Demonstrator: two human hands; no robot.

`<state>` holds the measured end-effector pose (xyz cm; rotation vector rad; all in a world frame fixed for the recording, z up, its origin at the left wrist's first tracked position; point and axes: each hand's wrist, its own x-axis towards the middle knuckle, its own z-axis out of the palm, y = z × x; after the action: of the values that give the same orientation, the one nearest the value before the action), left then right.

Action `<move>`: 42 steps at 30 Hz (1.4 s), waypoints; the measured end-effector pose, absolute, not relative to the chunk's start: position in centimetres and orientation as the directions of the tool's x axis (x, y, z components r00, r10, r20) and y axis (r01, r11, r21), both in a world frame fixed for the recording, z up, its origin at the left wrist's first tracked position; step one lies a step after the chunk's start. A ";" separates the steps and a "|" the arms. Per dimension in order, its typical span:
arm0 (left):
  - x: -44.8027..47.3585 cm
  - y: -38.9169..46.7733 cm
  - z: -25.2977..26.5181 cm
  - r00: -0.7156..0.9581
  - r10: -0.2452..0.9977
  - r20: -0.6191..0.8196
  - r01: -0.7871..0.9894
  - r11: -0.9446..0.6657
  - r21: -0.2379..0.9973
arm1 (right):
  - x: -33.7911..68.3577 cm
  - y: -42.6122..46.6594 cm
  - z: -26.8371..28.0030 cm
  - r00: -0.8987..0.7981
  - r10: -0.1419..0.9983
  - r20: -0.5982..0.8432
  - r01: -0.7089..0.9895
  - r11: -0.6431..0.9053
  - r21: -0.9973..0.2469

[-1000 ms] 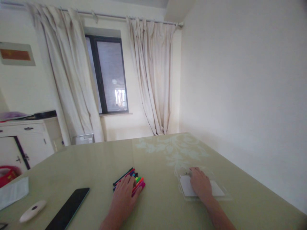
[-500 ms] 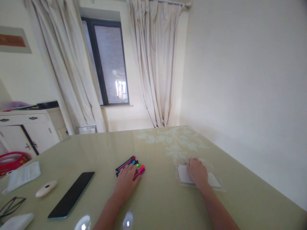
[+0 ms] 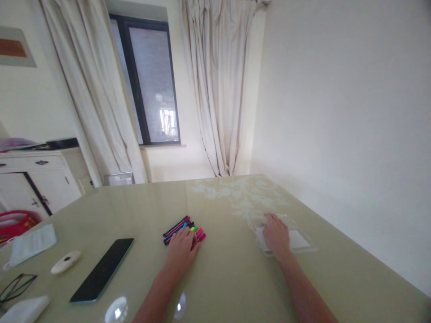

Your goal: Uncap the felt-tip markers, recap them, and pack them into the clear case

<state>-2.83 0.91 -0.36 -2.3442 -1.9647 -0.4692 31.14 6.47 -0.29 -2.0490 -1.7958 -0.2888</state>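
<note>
My left hand (image 3: 182, 246) is closed over a bunch of coloured marker pens (image 3: 175, 228) lying on the table. Its fingers reach across them and the thumb lies at the near right side. Dark barrels stick out to the left, while pink, orange and green ends (image 3: 201, 233) show at the right. Farther right, my right hand (image 3: 276, 233) grips a flat clear plastic case (image 3: 305, 244) from above, fingertips at its far edge. Through the plastic shows a white sheet or card (image 3: 298, 239). The palm hides the middle of the case.
To the left lie a black phone (image 3: 103, 270), a white oval object (image 3: 66, 262), glasses (image 3: 16, 287), a face mask (image 3: 32, 246) and a white object (image 3: 27, 309) at the table's edge. A wall (image 3: 336, 112) borders the table on the right.
The clear case has slid slightly away from me and turned a little under my right hand. My left hand stays on the markers, which have barely shifted. The view has tilted slightly.
</note>
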 end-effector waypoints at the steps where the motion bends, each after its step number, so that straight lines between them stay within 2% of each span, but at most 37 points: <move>1: -2.6 0.9 -0.4 0.156 0.950 0.269 0.968 -0.201 0.150 | 30.1 6.3 0.0 0.121 0.881 0.457 0.980 -0.033 -0.195; 3: -2.0 0.9 -0.6 0.179 0.938 0.297 0.963 -0.228 0.142 | 27.2 5.9 0.7 -0.027 0.861 0.508 0.947 0.185 -0.264; 6: -1.0 0.9 -1.0 0.209 0.925 0.318 0.950 -0.269 0.157 | 22.2 5.4 1.4 -0.372 0.814 0.445 0.732 0.553 -0.399; 9: -0.2 0.9 -1.5 0.207 0.930 0.304 0.937 -0.278 0.213 | 18.5 5.0 1.2 -0.563 0.736 0.377 0.485 0.663 -0.570; 11: -0.1 0.7 -1.6 0.195 0.932 0.304 0.925 -0.278 0.258 | 17.3 4.7 0.7 -0.527 0.751 0.398 0.387 0.629 -0.674; 14: -0.1 0.2 -1.1 0.200 0.934 0.296 0.908 -0.290 0.302 | 17.1 4.2 0.0 -0.475 0.783 0.402 0.303 0.574 -0.761; 18: -0.2 -0.4 0.3 0.242 0.938 0.250 0.921 -0.303 0.245 | 19.2 4.6 0.2 -0.448 0.830 0.333 0.276 0.482 -0.832; 20: -0.5 -0.5 0.8 0.186 0.957 0.221 0.947 -0.235 0.219 | 21.1 5.7 0.5 -0.328 0.884 0.332 0.275 0.425 -0.862; 23: -0.9 -0.4 0.7 0.100 0.963 0.251 0.957 -0.162 0.241 | 23.9 7.5 0.9 -0.046 0.926 0.376 0.310 0.371 -0.875; 25: -0.7 -0.3 0.1 0.156 0.938 0.309 0.945 -0.233 0.230 | 24.9 8.2 0.8 -0.024 0.916 0.400 0.382 0.378 -0.843; 29: 1.4 -0.6 -1.6 0.315 0.888 0.336 0.910 -0.383 0.158 | 24.3 7.9 0.3 -0.184 0.883 0.432 0.619 0.446 -0.646; 32: 3.1 -1.2 -2.0 0.344 0.891 0.295 0.903 -0.400 0.157 | 23.5 7.4 0.3 -0.242 0.907 0.344 0.784 0.392 -0.481; 36: 3.5 -1.5 -1.2 0.346 0.894 0.283 0.887 -0.410 0.210 | 23.3 7.3 0.6 -0.224 0.941 0.254 0.921 0.290 -0.261; 39: 2.2 -1.0 -0.4 0.284 0.890 0.357 0.881 -0.389 0.269 | 23.4 7.3 0.8 -0.205 0.950 0.234 0.958 0.244 -0.153; 42: -0.4 -0.2 0.5 0.059 0.916 0.398 0.960 -0.162 0.231 | 23.4 7.2 0.8 -0.188 0.950 0.248 0.964 0.227 -0.141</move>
<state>-0.39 -0.21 0.52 -2.2146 -1.9695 -0.7071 23.45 7.20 0.76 -1.7923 -2.2223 -0.0667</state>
